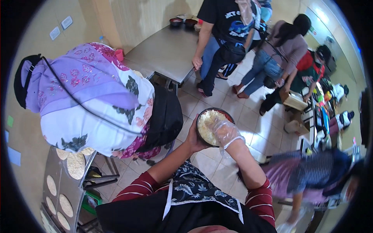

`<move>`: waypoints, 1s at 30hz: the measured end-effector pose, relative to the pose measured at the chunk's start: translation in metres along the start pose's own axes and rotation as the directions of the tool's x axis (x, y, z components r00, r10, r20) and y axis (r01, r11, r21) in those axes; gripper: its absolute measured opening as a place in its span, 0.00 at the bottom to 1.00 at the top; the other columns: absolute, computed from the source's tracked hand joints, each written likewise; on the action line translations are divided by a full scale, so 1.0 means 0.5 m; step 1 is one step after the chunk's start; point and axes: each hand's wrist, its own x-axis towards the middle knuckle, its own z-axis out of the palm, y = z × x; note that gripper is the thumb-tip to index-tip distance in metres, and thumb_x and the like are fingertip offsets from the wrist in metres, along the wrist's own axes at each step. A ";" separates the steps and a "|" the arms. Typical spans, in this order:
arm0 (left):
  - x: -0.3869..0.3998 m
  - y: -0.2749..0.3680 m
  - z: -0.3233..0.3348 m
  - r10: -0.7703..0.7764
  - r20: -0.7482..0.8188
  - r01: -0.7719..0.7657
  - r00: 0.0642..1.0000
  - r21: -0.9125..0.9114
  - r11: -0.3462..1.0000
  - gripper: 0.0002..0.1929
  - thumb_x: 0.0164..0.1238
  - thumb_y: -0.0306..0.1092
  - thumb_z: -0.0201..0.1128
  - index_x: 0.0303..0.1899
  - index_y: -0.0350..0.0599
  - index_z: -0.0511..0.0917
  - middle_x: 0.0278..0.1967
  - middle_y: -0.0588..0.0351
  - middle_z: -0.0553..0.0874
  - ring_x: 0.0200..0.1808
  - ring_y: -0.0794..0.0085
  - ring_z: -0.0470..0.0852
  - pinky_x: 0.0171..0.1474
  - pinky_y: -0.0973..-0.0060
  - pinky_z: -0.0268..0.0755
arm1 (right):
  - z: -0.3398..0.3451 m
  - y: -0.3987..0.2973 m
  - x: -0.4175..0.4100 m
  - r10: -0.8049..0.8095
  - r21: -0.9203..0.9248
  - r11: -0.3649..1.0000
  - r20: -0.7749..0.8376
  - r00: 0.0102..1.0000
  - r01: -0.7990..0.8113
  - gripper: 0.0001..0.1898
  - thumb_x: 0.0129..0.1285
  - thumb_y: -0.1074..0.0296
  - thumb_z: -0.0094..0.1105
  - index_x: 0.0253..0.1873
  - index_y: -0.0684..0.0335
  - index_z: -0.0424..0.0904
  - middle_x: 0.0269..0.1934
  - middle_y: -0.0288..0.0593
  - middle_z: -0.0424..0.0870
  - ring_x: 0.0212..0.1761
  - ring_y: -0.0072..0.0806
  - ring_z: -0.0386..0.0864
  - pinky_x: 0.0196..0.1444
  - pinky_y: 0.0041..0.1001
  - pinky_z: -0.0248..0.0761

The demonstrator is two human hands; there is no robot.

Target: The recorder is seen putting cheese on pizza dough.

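My left hand (194, 139) grips a dark round bowl (231, 114) by its left side and underside, holding it out in front of my apron. Pale, crumbly or shredded food (208, 123) fills much of the bowl, and a reddish inner wall shows at the far right. A clear plastic glove covers my right hand (226, 131), which reaches into the bowl from the right. Its fingertips are hidden in the food and the glove's folds, so I cannot tell if they pinch any of it.
To my left, a person in a purple headscarf (84, 78) bends near a metal table (59, 169) bearing several flat pale rounds (75, 166). Another metal table (163, 49) stands ahead. Several people stand ahead and right; one carries a box (293, 100). A blurred person (314, 171) leans at right.
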 end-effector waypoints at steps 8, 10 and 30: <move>0.087 0.135 0.093 0.430 -0.124 -0.442 0.894 -0.097 0.892 0.37 0.64 0.69 0.41 0.64 0.51 0.65 0.65 0.53 0.68 0.65 0.58 0.66 0.67 0.53 0.54 | -0.088 0.170 0.205 -0.472 -0.465 0.757 0.098 0.876 0.460 0.29 0.51 0.73 0.54 0.63 0.59 0.66 0.52 0.48 0.74 0.52 0.37 0.76 0.49 0.30 0.74; 0.101 0.171 0.112 0.478 -0.188 -0.493 0.858 -0.035 0.869 0.37 0.63 0.69 0.40 0.64 0.52 0.65 0.64 0.53 0.68 0.65 0.58 0.66 0.66 0.52 0.55 | -0.120 0.193 0.287 -0.563 -0.127 0.816 0.043 0.825 0.563 0.24 0.54 0.72 0.50 0.59 0.66 0.66 0.49 0.53 0.76 0.44 0.36 0.80 0.42 0.31 0.76; 0.165 0.377 -0.008 0.774 -0.622 -0.861 0.118 0.324 0.392 0.38 0.58 0.72 0.44 0.64 0.57 0.65 0.63 0.54 0.69 0.63 0.56 0.68 0.58 0.49 0.65 | 0.169 0.149 0.771 -0.885 0.345 0.299 -0.248 0.394 0.890 0.10 0.52 0.62 0.53 0.35 0.54 0.84 0.42 0.43 0.83 0.50 0.36 0.79 0.50 0.37 0.73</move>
